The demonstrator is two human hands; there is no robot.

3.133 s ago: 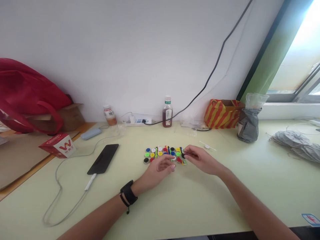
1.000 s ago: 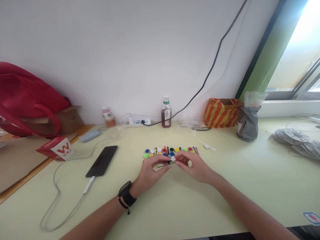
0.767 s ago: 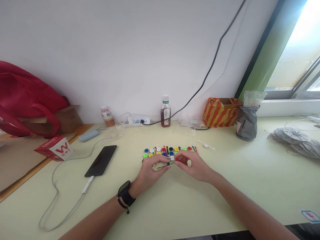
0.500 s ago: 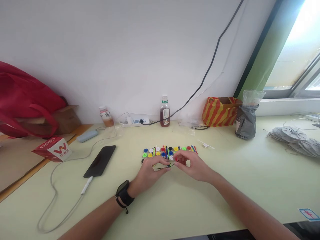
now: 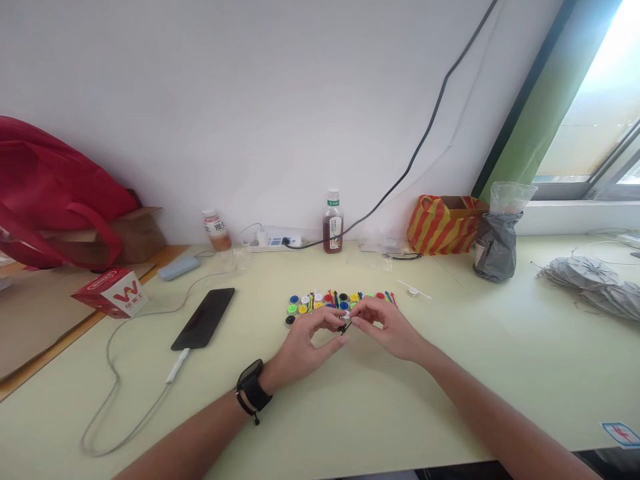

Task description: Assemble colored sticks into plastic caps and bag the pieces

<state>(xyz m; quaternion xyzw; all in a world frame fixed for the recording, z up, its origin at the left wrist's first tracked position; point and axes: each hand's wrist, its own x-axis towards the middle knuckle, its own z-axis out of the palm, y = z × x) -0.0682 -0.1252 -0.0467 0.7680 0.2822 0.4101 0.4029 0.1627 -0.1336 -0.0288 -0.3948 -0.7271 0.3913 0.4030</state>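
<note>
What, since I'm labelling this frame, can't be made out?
In the head view:
Thin black plastic-looking strip at the right hand: too small to tell its shape.
Small, round, multicoloured plastic discs: partly covered by the left hand.
Red fabric bag: cut off by the left edge.

Black wristwatch (image 5: pixel 255 387), thin black bracelet (image 5: pixel 245 404)

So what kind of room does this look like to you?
Probably an indoor workspace, perhaps a small workroom or office: there's a long pale table against a plain wall, a power strip behind, and rows of small coloured discs laid out. Which exactly, I can't tell.
</note>
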